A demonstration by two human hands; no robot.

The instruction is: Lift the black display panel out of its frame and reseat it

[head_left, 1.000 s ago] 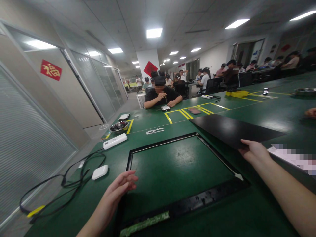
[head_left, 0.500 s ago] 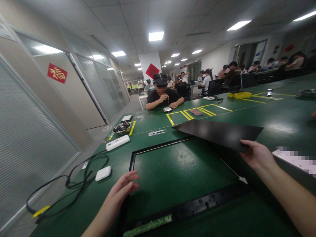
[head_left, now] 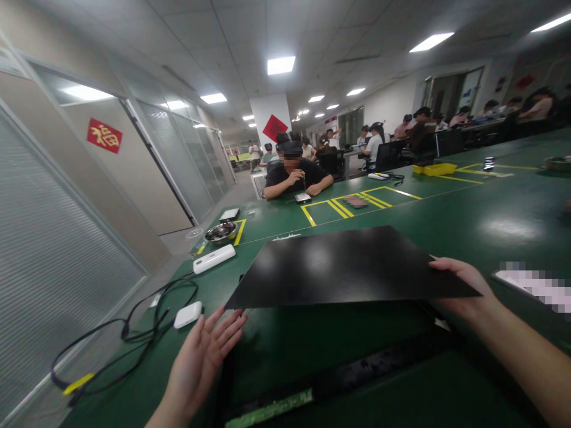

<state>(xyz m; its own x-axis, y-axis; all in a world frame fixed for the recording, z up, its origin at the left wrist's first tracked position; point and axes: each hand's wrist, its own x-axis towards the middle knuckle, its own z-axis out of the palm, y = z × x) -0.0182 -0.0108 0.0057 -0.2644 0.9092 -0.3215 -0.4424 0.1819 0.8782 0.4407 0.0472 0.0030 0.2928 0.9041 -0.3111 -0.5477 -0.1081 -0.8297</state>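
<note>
A thin, dark rectangular sheet (head_left: 339,267) is held level above the table. My right hand (head_left: 466,288) grips its right edge, thumb on top and fingers underneath. At the sheet's near left corner is my left hand (head_left: 205,351), palm up with fingers spread; whether a fingertip touches the corner I cannot tell. Beneath the sheet lies a black frame (head_left: 357,371), its far side mostly covered. A green circuit board strip (head_left: 272,409) runs along the frame's near edge. A small white piece (head_left: 441,323) shows at the frame's right side.
Left on the green table (head_left: 446,238) are a white case (head_left: 188,314), a long white device (head_left: 215,259), looped black cables (head_left: 151,327) and a metal bowl (head_left: 221,232) of small parts. Across sits a person (head_left: 297,172) working. A yellow tray (head_left: 435,169) stands far right.
The dark sheet has swung left and toward me, now covering much of the frame. My right hand still holds it. My left hand has turned palm up and spread its fingers.
</note>
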